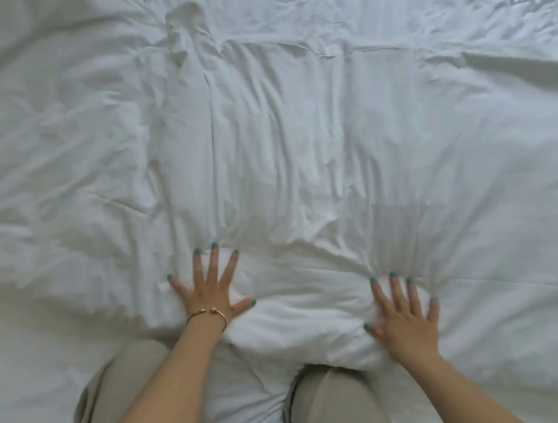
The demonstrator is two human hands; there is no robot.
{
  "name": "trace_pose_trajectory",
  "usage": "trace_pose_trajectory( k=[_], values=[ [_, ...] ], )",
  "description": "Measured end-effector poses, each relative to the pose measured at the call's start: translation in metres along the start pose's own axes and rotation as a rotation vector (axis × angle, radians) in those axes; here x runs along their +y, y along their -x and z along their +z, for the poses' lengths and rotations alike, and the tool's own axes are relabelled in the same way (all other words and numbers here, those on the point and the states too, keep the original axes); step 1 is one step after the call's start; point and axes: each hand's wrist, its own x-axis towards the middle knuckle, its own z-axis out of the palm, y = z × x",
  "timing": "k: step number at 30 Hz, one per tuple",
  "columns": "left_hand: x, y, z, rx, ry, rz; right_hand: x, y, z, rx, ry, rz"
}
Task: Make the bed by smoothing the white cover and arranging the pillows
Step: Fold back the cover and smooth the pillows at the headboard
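Both palms press flat on the rumpled white cover (297,140), fingers fanned apart: left hand (208,292) braceleted, right hand (406,322) nearer her knees.

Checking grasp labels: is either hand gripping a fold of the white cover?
No: left hand and right hand lie flat, fingers spread, on the white cover.

Matt, creased cloth white cover (297,140)

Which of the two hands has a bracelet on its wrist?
The left hand: a thin gold bracelet circles its wrist. The right hand has a bare wrist.
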Motion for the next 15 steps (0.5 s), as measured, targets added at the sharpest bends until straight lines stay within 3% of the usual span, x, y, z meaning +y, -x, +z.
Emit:
trace_pose_trajectory(
  k=[3, 6, 11, 15],
  values=[
    [-0.003, 0.006, -0.025, -0.071, 0.049, 0.127, -0.047, 0.017, -0.032, -0.179, -0.206, 0.061],
    [-0.037, 0.003, -0.050, -0.029, 0.056, 0.239, -0.131, 0.025, -0.070, -0.137, -0.336, -0.135],
    [-0.147, -0.046, -0.116, 0.234, 0.052, 0.283, -0.304, -0.001, -0.134, -0.023, -0.453, -0.302],
    [-0.262, -0.093, -0.159, 0.257, 0.112, 0.212, -0.415, -0.023, -0.174, 0.009, -0.469, -0.192]
  ],
)
